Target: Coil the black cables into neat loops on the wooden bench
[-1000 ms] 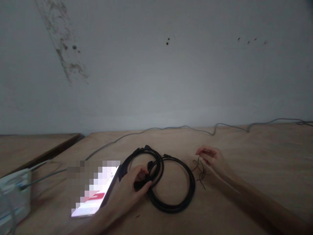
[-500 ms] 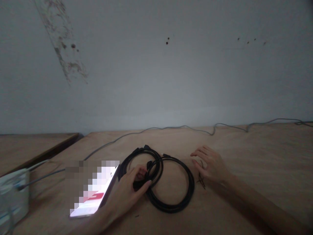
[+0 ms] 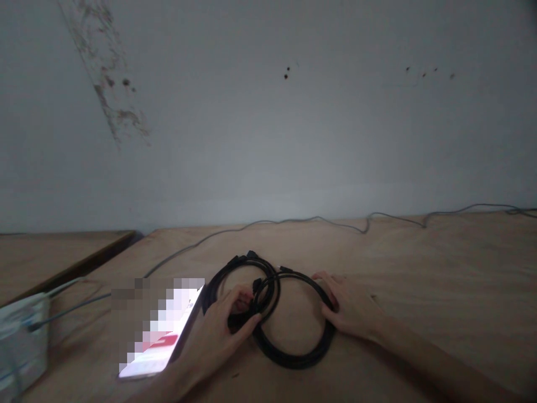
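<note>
Two coils of black cable lie overlapping on the wooden table. The right-hand cable coil [image 3: 296,361] has my left hand [image 3: 224,322] closed at its left side, where the two loops cross. At the opposite side of that same loop, my right hand [image 3: 350,307] grips the cable between thumb and fingers, the thumb reaching inside the ring. Behind my left hand rests the other cable coil [image 3: 218,275], partly covered by my fingers. Black connector ends show at the tops of the coils. Which strands my left fingers hold is partly hidden.
A lit phone or tablet [image 3: 168,341], partly blurred out, lies left of my left hand. A white power strip [image 3: 25,341] with a plugged-in cord stands at the far left. One thin grey cable [image 3: 222,230] runs along the back of the table [image 3: 440,280] near the wall.
My right hand has moved left and slightly down from beside the coil onto its right edge, and closed on it. Short dark ties near that hand are now covered. My left hand stays put.
</note>
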Motion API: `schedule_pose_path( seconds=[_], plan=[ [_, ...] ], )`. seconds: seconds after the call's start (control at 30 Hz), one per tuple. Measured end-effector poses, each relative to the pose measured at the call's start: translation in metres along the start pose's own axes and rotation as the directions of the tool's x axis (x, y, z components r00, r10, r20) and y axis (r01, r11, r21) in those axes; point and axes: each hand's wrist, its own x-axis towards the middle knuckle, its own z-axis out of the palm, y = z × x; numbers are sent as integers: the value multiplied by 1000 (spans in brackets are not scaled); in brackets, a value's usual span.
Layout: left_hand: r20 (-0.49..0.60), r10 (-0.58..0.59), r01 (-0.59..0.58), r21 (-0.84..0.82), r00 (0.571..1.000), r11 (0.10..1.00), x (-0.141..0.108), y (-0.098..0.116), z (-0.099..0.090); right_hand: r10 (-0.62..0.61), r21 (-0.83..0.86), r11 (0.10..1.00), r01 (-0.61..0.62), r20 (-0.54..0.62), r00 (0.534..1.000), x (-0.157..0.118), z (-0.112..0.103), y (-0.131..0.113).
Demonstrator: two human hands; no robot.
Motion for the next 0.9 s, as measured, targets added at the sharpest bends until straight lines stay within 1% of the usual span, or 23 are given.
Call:
schedule_pose_path(
  seconds=[0.13, 0.27, 0.5, 0.6, 0.77, 0.9],
  plan=[
    [0, 7, -7, -15, 1000, 1000, 0, 2, -1, 60, -28, 998, -60, -29, 998, -1, 11, 2],
    [20, 13, -12, -47, 1000, 999, -1, 3, -2, 105, -53, 993, -106, -14, 994, -1, 15, 1],
    [19, 9, -8, -55, 1000, 998, -3, 2, -1, 78, -48, 996, -79, -18, 997, -3, 11, -3],
    [23, -13, 14, -49, 1000, 999, -4, 1, -2, 28, -13, 1000, -28, -14, 1000, -5, 7, -7],
    [-6, -20, 20, 8, 1000, 1000, -5, 0, -3, -134, 73, 989, 132, 33, 990, -11, 4, -15],
    [-44, -26, 26, 16, 999, 1000, -5, 3, -5, -194, 115, 976, 187, 54, 980, -13, 5, -17]
  ],
)
